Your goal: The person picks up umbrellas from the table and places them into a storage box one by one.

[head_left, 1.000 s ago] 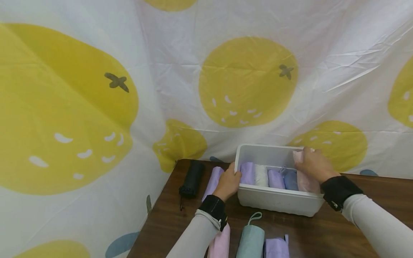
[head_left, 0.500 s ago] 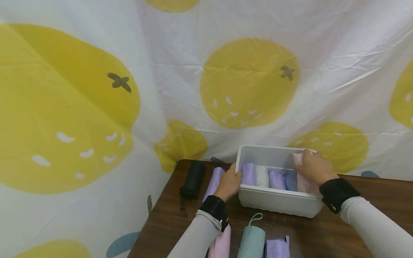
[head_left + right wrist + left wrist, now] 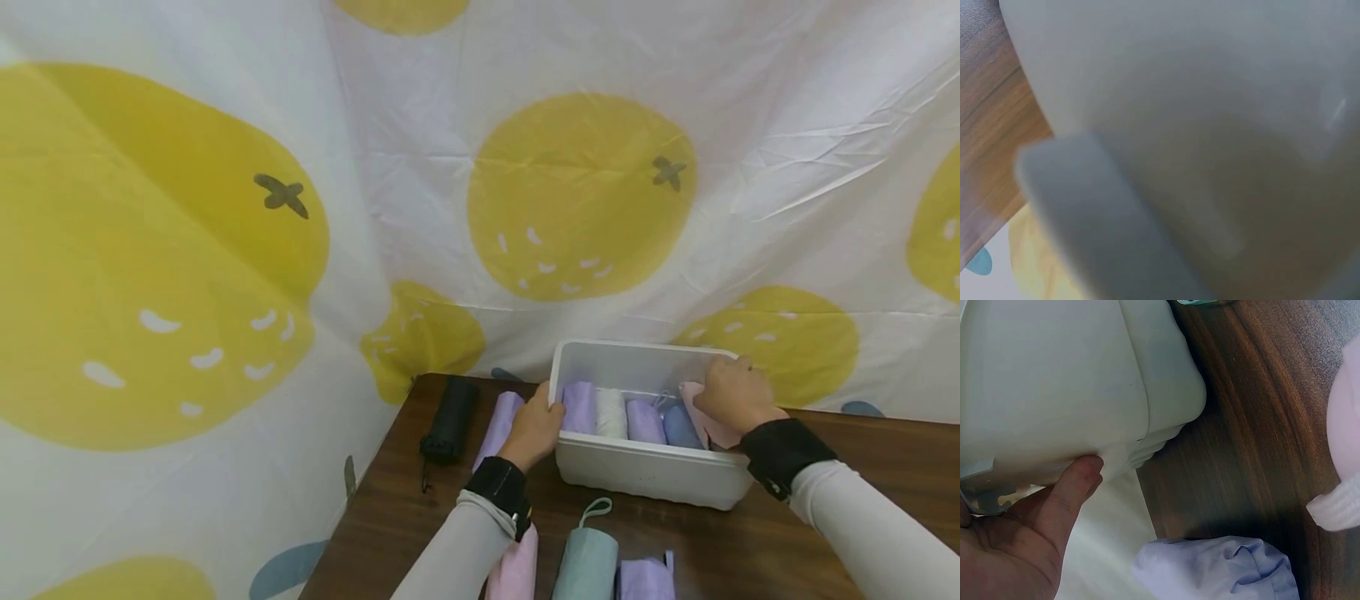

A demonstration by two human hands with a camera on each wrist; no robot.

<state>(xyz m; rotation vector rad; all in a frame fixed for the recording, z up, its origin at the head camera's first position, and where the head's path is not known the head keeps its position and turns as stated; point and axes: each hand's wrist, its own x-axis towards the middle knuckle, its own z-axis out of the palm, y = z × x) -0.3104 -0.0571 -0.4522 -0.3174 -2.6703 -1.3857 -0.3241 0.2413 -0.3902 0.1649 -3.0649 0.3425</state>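
A white plastic bin (image 3: 645,475) stands on the dark wooden table. My left hand (image 3: 534,429) grips its left rim; the left wrist view shows the thumb (image 3: 1072,490) pressed on the bin wall (image 3: 1054,375). Inside, my right hand (image 3: 738,396) holds a pink folded umbrella (image 3: 701,417), tilted at the right end and partly hidden by the hand. To its left stand a blue one (image 3: 681,427), a purple one (image 3: 645,421), a white one (image 3: 611,414) and another purple one (image 3: 579,407). Only the bin's blurred rim and wall (image 3: 1097,206) show large in the right wrist view.
Left of the bin lie a black folded umbrella (image 3: 450,421) and a purple one (image 3: 498,425). In front are a pink one (image 3: 513,567), a mint green one with a loop (image 3: 587,567) and a purple one (image 3: 647,579). A lemon-print cloth hangs behind the table.
My right hand has sunk slightly and shifted right inside the bin. The pink folded umbrella has dropped and leans more. My left hand stays on the rim.
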